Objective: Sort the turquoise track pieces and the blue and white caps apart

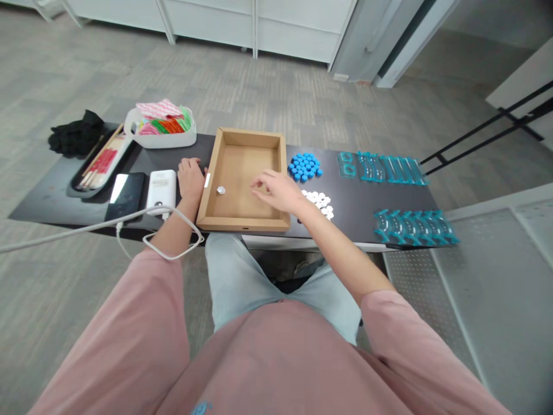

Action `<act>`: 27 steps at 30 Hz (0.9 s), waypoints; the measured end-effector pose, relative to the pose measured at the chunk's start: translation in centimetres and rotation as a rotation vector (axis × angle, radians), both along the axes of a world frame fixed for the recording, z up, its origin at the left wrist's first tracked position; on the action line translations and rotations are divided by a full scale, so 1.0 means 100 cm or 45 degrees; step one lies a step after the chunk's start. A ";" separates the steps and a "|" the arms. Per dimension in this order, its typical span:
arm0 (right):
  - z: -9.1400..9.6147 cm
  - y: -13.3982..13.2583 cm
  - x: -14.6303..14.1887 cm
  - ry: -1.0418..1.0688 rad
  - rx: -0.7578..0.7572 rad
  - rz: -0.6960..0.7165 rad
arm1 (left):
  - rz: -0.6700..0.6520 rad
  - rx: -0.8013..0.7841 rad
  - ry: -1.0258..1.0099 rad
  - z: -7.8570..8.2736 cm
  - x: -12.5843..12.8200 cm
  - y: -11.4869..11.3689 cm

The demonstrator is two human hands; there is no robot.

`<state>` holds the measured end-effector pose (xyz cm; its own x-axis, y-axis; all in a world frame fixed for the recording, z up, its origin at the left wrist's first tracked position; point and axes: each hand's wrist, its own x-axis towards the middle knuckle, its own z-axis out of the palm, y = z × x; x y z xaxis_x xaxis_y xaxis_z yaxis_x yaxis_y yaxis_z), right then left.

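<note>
A shallow cardboard tray [242, 137] lies on the black table [358, 199] in front of me. One small white hexagonal piece [220, 189] lies on the tray floor near its left wall. My right hand [276, 189] hovers over the tray's right half, fingers loosely curled and apart, holding nothing I can see. My left hand [190, 177] rests on the table just outside the tray's left wall, fingers curled down. Right of the tray sit a cluster of blue hexagonal pieces [305, 166] and a cluster of white ones [320, 202].
Teal curved plastic pieces lie in two rows [382, 168] [415, 226] on the right. Left of the tray are a white power bank [161, 189] with a cable, a black phone [125, 195], a dark tray of sticks [97, 168], a white basket of coloured packets [162, 125] and black cloth [75, 137].
</note>
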<state>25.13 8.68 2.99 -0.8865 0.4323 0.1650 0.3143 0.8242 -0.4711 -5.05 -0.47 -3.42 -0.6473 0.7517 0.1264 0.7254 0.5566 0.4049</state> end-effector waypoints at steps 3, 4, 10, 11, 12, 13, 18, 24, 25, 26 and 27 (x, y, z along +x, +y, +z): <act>-0.009 -0.009 -0.070 -0.182 -0.001 0.139 | 0.007 0.024 0.027 -0.001 0.001 -0.001; -0.013 -0.011 -0.090 -0.248 0.001 0.157 | 0.018 0.021 0.031 -0.001 0.002 0.000; -0.040 -0.015 -0.143 -0.370 -0.032 0.197 | 0.048 -0.005 0.062 -0.004 0.004 0.002; -0.042 -0.015 -0.139 -0.344 -0.052 0.234 | 0.046 0.003 0.066 -0.005 0.003 0.002; -0.041 -0.014 -0.131 -0.301 -0.083 0.278 | 0.045 0.013 0.067 -0.006 0.003 0.002; -0.039 -0.012 -0.119 -0.239 -0.125 0.321 | 0.045 0.020 0.065 -0.007 0.002 0.002; -0.009 0.012 -0.017 0.167 -0.293 0.307 | 0.010 -0.021 0.014 -0.006 0.000 0.001; -0.009 0.031 0.122 0.460 -0.370 -0.247 | 0.018 -0.071 -0.036 0.001 0.000 0.002; -0.015 0.028 0.138 0.475 -0.400 -0.340 | 0.023 -0.076 -0.038 0.002 0.001 0.003; -0.022 0.022 0.151 0.476 -0.418 -0.415 | 0.028 -0.078 -0.038 0.003 0.001 0.003; -0.029 0.016 0.160 0.460 -0.420 -0.470 | 0.035 -0.076 -0.038 0.003 0.001 0.003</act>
<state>41.11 10.29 0.11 -0.5812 0.7799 0.2324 0.3239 0.4837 -0.8131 -4.96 -0.17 -3.09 -0.6704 0.7394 0.0621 0.6978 0.5998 0.3916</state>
